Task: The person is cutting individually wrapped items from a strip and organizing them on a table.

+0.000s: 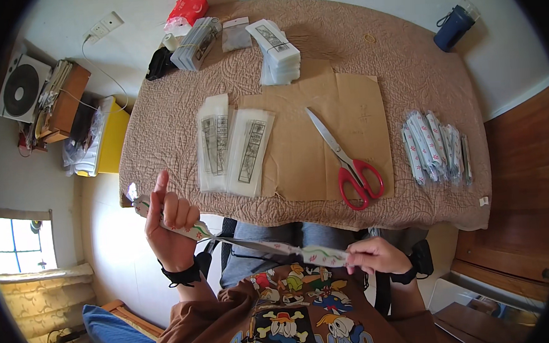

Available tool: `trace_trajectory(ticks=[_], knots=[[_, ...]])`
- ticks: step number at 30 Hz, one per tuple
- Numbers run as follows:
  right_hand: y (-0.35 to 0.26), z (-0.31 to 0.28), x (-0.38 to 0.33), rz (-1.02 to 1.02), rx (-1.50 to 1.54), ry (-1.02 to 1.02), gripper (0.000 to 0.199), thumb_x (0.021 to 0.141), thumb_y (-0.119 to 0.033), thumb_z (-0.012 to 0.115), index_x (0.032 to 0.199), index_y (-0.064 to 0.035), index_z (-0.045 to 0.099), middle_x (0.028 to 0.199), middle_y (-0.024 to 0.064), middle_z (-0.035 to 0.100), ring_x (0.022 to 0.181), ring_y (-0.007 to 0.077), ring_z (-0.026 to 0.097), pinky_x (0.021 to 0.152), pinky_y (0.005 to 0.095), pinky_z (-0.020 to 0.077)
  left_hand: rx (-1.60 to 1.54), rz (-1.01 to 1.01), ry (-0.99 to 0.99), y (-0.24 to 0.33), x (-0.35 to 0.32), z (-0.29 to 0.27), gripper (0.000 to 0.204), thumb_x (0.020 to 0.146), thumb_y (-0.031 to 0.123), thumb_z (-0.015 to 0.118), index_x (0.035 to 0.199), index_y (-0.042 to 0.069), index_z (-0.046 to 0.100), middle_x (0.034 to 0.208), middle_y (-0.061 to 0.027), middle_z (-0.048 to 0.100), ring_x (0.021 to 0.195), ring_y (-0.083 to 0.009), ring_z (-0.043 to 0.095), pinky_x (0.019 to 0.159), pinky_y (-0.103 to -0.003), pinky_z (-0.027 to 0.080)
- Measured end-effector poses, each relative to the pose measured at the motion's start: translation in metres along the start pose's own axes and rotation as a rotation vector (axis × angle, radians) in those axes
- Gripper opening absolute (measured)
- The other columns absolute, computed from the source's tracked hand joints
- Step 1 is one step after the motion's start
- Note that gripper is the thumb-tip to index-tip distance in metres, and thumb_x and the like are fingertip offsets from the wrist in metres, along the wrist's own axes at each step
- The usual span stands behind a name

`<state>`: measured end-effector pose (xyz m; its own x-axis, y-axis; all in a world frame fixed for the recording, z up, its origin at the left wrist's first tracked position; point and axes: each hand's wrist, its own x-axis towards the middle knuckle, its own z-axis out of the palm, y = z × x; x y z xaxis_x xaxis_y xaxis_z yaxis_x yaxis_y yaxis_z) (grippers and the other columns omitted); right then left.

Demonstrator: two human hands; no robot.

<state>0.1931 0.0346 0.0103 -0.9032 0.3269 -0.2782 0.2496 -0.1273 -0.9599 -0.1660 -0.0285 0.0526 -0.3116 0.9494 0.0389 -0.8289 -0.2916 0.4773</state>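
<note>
A long white strip point(325, 256) patterned with red flowers and green lines stretches between my hands, in front of the table's near edge. My left hand point(172, 225) has its fingers curled round the left part, with one finger raised. On the right, my right hand point(380, 256) pinches the other end. Between them the strip narrows and looks twisted. Red-handled scissors point(360, 182) lie partly spread on a flattened cardboard sheet point(366, 122). Clear printed bags point(251, 151) overlap left of the scissors. A pile of similar flowered packets point(433, 146) lies at the right.
A quilted brown cloth point(158, 116) covers the table. Along the back are a banded bag stack point(276, 52), another bundle point(196, 44), a small clear pouch point(236, 34) and a red bag point(187, 9). A blue bottle point(454, 27) stands far right.
</note>
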Motion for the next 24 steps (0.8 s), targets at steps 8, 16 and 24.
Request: trace_trajectory(ticks=[8,16,24], knots=[[0.004,0.024,0.017,0.220,0.191,0.008,0.029,0.087,-0.016,0.055,0.114,-0.0048,0.050,0.076,0.0032,0.061,0.062,0.0105,0.056,0.055,0.0265,0.0446,-0.041,0.062,-0.121,0.023,-0.007,-0.005,0.039,0.097,0.021,0.028,0.130,0.000,0.035,0.055,0.0041,0.029,0.048,-0.0068,0.025,0.048,-0.023,0.024],[0.072,0.018,-0.011,0.189,-0.612,0.344,0.025,0.080,-0.016,0.061,0.102,-0.0077,0.054,0.078,0.0072,0.062,0.068,0.0241,0.061,0.059,0.0324,0.0474,-0.092,0.289,-0.275,0.143,-0.037,-0.012,0.037,0.097,0.016,0.028,0.129,0.000,0.035,0.060,0.0039,0.025,0.052,-0.0071,0.023,0.051,-0.024,0.023],[0.113,0.012,-0.061,0.195,-0.588,0.787,0.021,0.075,-0.009,0.059,0.096,-0.0047,0.055,0.083,0.0093,0.060,0.080,0.0280,0.058,0.070,0.0356,0.0460,-0.062,0.451,-0.195,0.189,-0.065,0.006,0.030,0.096,0.011,0.026,0.115,-0.002,0.045,0.060,0.0024,0.025,0.053,-0.0096,0.023,0.053,-0.025,0.024]])
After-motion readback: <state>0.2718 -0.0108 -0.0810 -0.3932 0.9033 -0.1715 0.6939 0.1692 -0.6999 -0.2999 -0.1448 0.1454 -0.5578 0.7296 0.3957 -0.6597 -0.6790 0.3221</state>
